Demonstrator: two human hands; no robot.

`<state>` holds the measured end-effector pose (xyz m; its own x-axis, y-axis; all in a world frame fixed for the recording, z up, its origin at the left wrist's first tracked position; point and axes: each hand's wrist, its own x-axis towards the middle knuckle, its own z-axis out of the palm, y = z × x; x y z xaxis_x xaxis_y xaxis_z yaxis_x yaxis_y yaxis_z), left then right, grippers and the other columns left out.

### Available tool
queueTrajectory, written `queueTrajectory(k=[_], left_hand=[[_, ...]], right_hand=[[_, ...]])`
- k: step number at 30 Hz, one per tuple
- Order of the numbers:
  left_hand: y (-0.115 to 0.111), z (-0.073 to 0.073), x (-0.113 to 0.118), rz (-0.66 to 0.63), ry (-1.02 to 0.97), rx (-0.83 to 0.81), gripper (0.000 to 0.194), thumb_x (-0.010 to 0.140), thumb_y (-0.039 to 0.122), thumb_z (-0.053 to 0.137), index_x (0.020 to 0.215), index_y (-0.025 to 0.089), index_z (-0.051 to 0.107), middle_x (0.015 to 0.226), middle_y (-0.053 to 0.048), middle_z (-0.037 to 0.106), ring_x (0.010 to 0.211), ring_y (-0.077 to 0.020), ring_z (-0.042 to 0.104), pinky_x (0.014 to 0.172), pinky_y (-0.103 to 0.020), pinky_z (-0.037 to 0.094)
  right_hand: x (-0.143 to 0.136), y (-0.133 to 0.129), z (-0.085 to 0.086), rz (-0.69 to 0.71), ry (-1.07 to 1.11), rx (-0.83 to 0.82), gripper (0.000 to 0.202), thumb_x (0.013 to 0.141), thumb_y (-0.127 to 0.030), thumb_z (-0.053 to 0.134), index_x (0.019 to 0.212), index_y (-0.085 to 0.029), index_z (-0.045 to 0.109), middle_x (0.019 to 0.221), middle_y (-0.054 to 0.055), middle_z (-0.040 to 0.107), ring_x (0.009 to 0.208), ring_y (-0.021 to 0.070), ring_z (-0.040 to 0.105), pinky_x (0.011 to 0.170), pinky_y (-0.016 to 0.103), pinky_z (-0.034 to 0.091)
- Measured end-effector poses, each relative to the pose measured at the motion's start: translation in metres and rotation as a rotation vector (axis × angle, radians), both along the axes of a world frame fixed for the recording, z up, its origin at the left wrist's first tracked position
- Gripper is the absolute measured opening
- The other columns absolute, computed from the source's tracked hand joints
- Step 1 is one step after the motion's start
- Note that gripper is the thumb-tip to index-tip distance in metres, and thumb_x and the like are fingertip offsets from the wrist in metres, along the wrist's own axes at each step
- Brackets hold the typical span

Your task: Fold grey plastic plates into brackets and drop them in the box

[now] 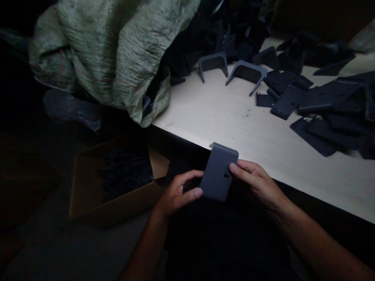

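Observation:
A dark grey plastic cover (218, 171) with a bent upper edge and a small keyhole-shaped slot is held up near the table's front edge. My right hand (256, 179) pinches its right side, thumb on the front face and fingers behind. At its lower left edge, my left hand (181, 191) grips it between thumb and fingers; the fingertips behind it are hidden. On the table (205, 117) beyond stand two similar U-shaped covers, one on the left (213, 62) and another on the right (246, 73).
Flat dark slotted plates (285, 103) and more covers (331, 93) are heaped at the right. A green woven sack (117, 54) droops over the table's left end. Below it, an open cardboard box (117, 208) on the floor contains many small dark parts (125, 171).

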<state>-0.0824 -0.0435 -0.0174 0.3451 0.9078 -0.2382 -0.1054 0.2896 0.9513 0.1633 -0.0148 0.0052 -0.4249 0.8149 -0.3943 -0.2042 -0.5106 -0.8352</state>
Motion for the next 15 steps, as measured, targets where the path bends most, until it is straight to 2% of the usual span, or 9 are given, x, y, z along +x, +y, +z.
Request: queueTrajectory(k=[1, 3, 4, 6, 8, 11, 13, 15], left_hand=[[0.003, -0.003, 0.003, 0.082, -0.04, -0.006, 0.037, 0.089, 0.049, 0.071, 0.111, 0.02, 0.08, 0.117, -0.013, 0.077, 0.115, -0.0326, 0.068, 0.098, -0.037, 0.049], [0.011, -0.008, 0.013, 0.255, -0.193, -0.093, 0.048, 0.093, 0.059, 0.061, 0.109, 0.018, 0.079, 0.114, -0.014, 0.078, 0.111, -0.0318, 0.071, 0.094, -0.036, 0.052], [0.016, -0.01, 0.02, 0.283, -0.286, -0.177, 0.054, 0.093, 0.063, 0.057, 0.109, 0.016, 0.078, 0.11, -0.015, 0.079, 0.105, -0.0312, 0.073, 0.09, -0.037, 0.053], [0.024, -0.009, 0.037, 0.241, -0.461, -0.356, 0.058, 0.09, 0.065, 0.057, 0.109, 0.014, 0.075, 0.103, -0.017, 0.08, 0.092, -0.0303, 0.075, 0.085, -0.038, 0.056], [0.028, -0.004, 0.054, 0.234, -0.559, -0.424, 0.047, 0.087, 0.057, 0.062, 0.103, 0.014, 0.072, 0.095, -0.016, 0.081, 0.086, -0.0301, 0.076, 0.083, -0.04, 0.057], [0.025, 0.003, 0.072, 0.389, -0.566, -0.345, 0.027, 0.087, 0.044, 0.062, 0.094, 0.018, 0.065, 0.088, -0.013, 0.081, 0.087, -0.0302, 0.077, 0.083, -0.04, 0.058], [0.02, 0.005, 0.076, 0.464, -0.527, -0.289, 0.026, 0.09, 0.043, 0.059, 0.096, 0.019, 0.065, 0.087, -0.012, 0.081, 0.091, -0.0306, 0.077, 0.085, -0.041, 0.058], [0.016, 0.004, 0.075, 0.495, -0.499, -0.262, 0.028, 0.091, 0.045, 0.058, 0.098, 0.018, 0.065, 0.086, -0.012, 0.081, 0.092, -0.031, 0.077, 0.087, -0.041, 0.058]], right_hand=[[0.001, 0.0, 0.001, 0.04, -0.033, 0.055, 0.036, 0.095, -0.051, 0.073, 0.118, -0.024, 0.079, 0.108, 0.008, 0.08, 0.096, 0.0254, 0.075, 0.089, 0.04, 0.062], [0.001, -0.003, 0.002, 0.151, -0.132, 0.172, 0.036, 0.096, -0.05, 0.072, 0.122, -0.026, 0.079, 0.111, 0.007, 0.079, 0.1, 0.0263, 0.074, 0.093, 0.04, 0.061], [0.0, -0.005, 0.002, 0.209, -0.18, 0.22, 0.036, 0.097, -0.05, 0.071, 0.124, -0.027, 0.078, 0.112, 0.006, 0.079, 0.1, 0.0264, 0.074, 0.092, 0.04, 0.061], [-0.005, -0.009, -0.001, 0.284, -0.236, 0.294, 0.037, 0.098, -0.049, 0.07, 0.126, -0.027, 0.077, 0.114, 0.006, 0.078, 0.101, 0.0266, 0.073, 0.09, 0.039, 0.061], [-0.013, -0.015, -0.005, 0.256, -0.245, 0.346, 0.034, 0.098, -0.049, 0.069, 0.123, -0.026, 0.078, 0.111, 0.005, 0.077, 0.102, 0.0265, 0.072, 0.089, 0.037, 0.06], [-0.022, -0.024, -0.01, 0.097, -0.252, 0.395, 0.03, 0.097, -0.048, 0.071, 0.112, -0.024, 0.078, 0.1, 0.005, 0.076, 0.091, 0.0241, 0.07, 0.081, 0.034, 0.059], [-0.026, -0.029, -0.011, 0.021, -0.26, 0.431, 0.028, 0.096, -0.048, 0.072, 0.107, -0.022, 0.078, 0.096, 0.005, 0.075, 0.083, 0.0221, 0.067, 0.074, 0.032, 0.058], [-0.029, -0.03, -0.011, -0.004, -0.274, 0.469, 0.028, 0.096, -0.047, 0.071, 0.107, -0.022, 0.077, 0.096, 0.006, 0.074, 0.082, 0.022, 0.066, 0.075, 0.032, 0.057]])
